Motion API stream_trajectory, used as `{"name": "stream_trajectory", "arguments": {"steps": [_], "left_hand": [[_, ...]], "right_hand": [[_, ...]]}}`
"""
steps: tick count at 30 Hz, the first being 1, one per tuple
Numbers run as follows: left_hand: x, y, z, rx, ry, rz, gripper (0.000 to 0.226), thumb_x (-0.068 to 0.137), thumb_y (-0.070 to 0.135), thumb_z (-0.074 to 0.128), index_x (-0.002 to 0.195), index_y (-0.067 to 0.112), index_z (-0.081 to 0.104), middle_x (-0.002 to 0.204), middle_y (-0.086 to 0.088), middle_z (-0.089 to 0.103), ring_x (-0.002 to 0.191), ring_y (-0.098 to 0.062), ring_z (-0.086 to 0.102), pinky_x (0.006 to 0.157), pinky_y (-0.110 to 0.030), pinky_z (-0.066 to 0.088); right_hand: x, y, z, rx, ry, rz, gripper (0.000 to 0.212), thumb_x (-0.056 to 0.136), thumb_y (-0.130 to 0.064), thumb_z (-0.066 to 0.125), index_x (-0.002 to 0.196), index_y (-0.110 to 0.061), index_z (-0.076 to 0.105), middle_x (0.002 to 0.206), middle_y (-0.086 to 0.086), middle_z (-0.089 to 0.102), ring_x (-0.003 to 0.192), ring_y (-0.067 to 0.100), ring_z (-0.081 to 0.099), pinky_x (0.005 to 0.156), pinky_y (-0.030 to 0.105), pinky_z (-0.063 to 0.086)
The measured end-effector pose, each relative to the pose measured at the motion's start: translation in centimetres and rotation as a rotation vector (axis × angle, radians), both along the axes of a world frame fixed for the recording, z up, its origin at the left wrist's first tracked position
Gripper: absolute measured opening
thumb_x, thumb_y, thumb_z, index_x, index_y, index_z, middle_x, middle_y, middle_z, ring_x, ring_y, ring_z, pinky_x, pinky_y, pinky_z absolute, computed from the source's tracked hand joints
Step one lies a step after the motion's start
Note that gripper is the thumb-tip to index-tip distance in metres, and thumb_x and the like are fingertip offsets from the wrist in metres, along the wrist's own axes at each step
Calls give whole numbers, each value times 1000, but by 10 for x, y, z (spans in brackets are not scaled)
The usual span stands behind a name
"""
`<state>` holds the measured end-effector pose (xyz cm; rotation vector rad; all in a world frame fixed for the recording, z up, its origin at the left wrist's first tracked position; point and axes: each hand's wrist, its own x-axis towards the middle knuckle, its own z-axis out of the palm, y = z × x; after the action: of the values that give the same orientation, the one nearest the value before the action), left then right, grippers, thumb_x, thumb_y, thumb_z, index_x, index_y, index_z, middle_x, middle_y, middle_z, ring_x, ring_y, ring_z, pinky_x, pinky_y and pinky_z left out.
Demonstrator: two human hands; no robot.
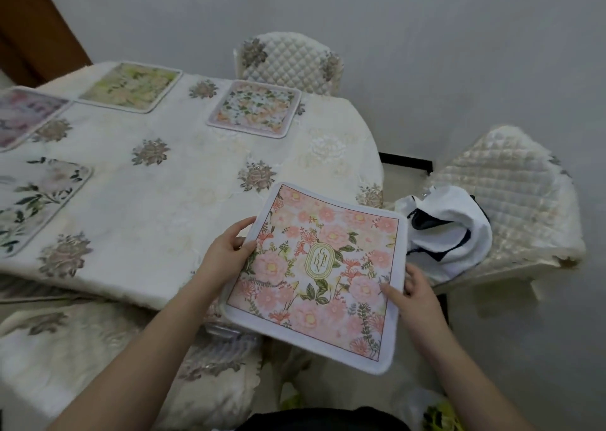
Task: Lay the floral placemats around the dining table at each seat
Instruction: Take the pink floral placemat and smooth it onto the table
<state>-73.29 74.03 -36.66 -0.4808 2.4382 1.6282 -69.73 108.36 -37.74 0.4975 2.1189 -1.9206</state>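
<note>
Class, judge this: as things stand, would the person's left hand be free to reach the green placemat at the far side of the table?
Probably not right away. The left hand grips the pink placemat together with the right hand, and the green placemat lies far across the table.

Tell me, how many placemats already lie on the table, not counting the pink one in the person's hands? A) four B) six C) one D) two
A: four mats lie on the table: a green one, a pale one by the far chair, a purple one and a white leafy one at the left edge. The pink placemat is held by the left hand and right hand.
</note>
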Motion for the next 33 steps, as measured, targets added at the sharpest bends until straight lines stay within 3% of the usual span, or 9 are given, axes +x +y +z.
{"name": "stream_trajectory", "arguments": {"steps": [10,18,23,28,33], "left_hand": [[-13,-53,-6,-70,-7,172,42,99,21,59,132,46,53,96,12,76,79,-5,73,76,-36,60],[-39,-74,-8,-125,-47,315,40,100,23,59,132,46,53,103,12,73,81,0,71,66,-18,52],[-56,-84,-14,-204,-111,381,38,100,24,60,134,41,54,98,12,73,87,-10,69,76,-33,56],[-56,-96,-16,-252,-173,507,30,96,25,65,124,31,58,100,2,73,85,-12,69,63,-24,50],[-42,-112,-19,-336,-160,661,24,91,26,71,114,28,64,93,6,71,85,-11,66,64,-23,50]], "right_hand": [[-70,-54,-21,5,-102,226,39,91,-7,66,125,-21,52,117,1,68,102,23,69,87,52,57],[-133,-85,-38,-51,-184,437,38,90,-4,67,122,-18,52,114,4,66,100,22,67,70,32,56],[-162,-98,-45,-86,-266,606,36,89,-3,68,117,-22,56,113,3,68,100,22,69,76,36,59],[-179,-114,-48,-137,-344,700,38,88,-2,68,121,-19,57,113,3,71,96,20,72,74,36,60],[-184,-142,-49,-156,-392,792,35,89,-1,67,118,-18,58,110,4,72,93,21,73,73,36,60]]}}
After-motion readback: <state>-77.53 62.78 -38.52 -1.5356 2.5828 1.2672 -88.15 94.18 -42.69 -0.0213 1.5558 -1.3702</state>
